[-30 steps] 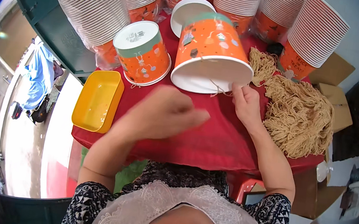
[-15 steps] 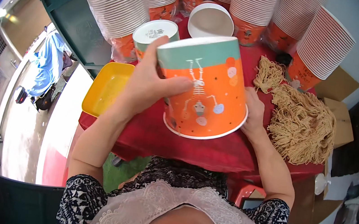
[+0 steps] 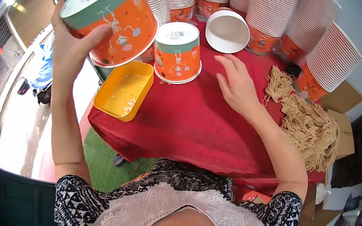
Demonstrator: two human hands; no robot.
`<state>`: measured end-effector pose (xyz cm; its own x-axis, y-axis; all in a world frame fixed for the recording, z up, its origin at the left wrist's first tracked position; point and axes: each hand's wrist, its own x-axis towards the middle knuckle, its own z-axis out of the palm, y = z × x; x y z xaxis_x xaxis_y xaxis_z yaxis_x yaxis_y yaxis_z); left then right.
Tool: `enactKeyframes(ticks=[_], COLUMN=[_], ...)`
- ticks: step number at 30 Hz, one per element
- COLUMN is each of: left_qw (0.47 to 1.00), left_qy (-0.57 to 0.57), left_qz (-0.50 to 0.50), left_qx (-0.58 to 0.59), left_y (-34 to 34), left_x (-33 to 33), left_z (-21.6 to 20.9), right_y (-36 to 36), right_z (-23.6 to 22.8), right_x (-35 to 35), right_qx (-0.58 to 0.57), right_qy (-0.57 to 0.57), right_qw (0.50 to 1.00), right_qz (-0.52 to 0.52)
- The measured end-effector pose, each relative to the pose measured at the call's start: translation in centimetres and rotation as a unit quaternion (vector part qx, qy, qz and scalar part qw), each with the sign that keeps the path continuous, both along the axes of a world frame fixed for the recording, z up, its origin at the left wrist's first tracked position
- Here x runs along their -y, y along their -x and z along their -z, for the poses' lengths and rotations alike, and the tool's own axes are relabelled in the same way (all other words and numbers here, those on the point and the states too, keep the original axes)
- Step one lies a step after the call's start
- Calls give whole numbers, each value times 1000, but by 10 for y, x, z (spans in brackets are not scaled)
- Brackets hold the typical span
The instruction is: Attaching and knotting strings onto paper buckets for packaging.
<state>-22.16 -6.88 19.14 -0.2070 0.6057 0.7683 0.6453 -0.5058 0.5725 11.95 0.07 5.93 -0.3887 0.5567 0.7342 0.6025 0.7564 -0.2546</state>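
Note:
My left hand (image 3: 68, 50) grips an orange and green paper bucket (image 3: 128, 24), holding it upside down and tilted at the upper left. Its white base faces up, and a skeleton print shows on the side. My right hand (image 3: 240, 88) holds nothing; its fingers are apart over the red tablecloth (image 3: 180, 122). Just beyond those fingertips, a bucket with a white inside (image 3: 228, 34) lies on its side, its mouth toward me. Between my hands another orange and green bucket (image 3: 177, 62) stands upside down on the table, a bit of string at its rim.
A yellow plastic tray (image 3: 131, 112) with small bits in it sits at the table's left. Tall stacks of nested buckets (image 3: 272, 10) line the back, some in clear plastic. One leaning stack (image 3: 332, 55) stands at right, near bundles of tan string (image 3: 310, 130). Cardboard (image 3: 340, 127) lies beyond.
My left hand has carried the bucket up and to the left. My right hand has let go of it and moved away with fingers apart. The standing bucket now shows fully.

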Motion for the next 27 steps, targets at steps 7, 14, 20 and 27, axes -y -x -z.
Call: enactKeyframes(ticks=[7, 14, 20, 27], left_qw=[1000, 999, 999, 999], left_qy=[16, 40, 45, 32], left_qz=[-13, -18, -20, 14], left_qx=[-16, -3, -22, -28], left_y=[20, 17, 11, -11], left_x=[-23, -29, -41, -46], left_z=[15, 15, 17, 15], right_y=[61, 69, 60, 42], right_z=[-17, -19, -35, -33], right_x=[-59, -78, -75, -62], right_qx=[11, 45, 57, 66], right_qy=[-27, 4, -35, -4], right_qw=[1000, 998, 998, 998], right_qz=[3, 43, 11, 8])
